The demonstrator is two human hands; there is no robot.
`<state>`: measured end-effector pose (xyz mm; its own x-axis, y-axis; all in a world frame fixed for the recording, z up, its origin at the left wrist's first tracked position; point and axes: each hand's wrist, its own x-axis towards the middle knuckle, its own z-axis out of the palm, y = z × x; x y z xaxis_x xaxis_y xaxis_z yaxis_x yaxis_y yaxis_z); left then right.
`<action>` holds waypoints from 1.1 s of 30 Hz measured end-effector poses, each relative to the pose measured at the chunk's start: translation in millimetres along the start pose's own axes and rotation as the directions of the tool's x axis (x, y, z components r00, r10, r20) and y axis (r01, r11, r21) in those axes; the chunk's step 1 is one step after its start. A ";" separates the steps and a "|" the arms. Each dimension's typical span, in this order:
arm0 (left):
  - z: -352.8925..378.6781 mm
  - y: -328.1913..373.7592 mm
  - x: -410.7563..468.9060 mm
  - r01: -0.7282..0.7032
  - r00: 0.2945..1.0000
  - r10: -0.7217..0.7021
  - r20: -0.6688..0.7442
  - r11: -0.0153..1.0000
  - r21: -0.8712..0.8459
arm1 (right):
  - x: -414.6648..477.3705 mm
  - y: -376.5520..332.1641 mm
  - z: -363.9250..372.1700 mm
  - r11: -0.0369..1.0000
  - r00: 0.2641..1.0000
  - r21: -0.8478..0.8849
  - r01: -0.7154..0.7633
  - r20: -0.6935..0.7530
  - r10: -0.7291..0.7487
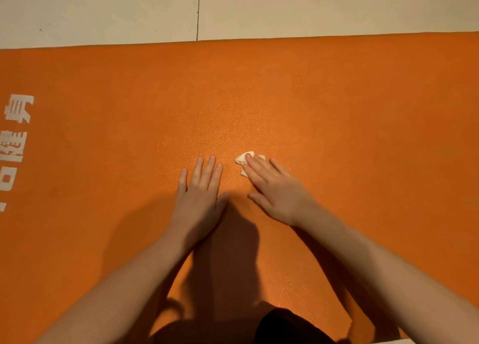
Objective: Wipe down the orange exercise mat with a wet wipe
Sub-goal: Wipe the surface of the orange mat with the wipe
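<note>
The wet wipe (243, 159) is being pressed onto the orange mat (337, 110) at mid-frame by the straight fingers of the right hand (274, 188). The left hand (199, 188) is being rested palm-down, fingers straight, at the wipe's 8 o'clock.

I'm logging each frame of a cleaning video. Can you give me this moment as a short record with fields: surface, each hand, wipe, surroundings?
surface: orange mat, lying flat and filling most of the view
left hand: flat on the mat, fingers straight, holding nothing
right hand: straight fingers pressing on the wet wipe
wet wipe: white, crumpled, partly showing from under the right fingertips
marking: white printed characters near the mat's left end
surroundings: pale tiled floor beyond the mat's far edge
</note>
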<state>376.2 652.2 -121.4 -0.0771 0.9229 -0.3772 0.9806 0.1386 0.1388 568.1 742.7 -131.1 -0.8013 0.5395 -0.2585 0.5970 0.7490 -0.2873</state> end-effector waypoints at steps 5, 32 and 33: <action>-1.9 -0.3 0.2 -0.013 0.999 0.010 -0.048 0.998 -0.069 | 23.6 26.2 -12.3 0.885 0.881 0.000 -0.466 -0.086 0.464; 0.4 -5.6 41.0 -0.107 0.975 0.076 -0.208 0.984 -0.144 | 80.7 46.7 -32.5 0.909 0.904 0.145 -0.390 -0.130 0.408; -1.5 -6.9 44.1 -0.120 0.972 0.085 -0.219 0.981 -0.153 | 75.6 44.0 -30.5 0.950 0.945 0.119 -0.289 -0.122 0.302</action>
<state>365.8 692.5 -137.7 -0.0312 0.9875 -0.1543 0.9436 0.0800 0.3212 532.6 828.2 -135.1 -0.5817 0.7833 -0.2192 0.8031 0.5102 -0.3079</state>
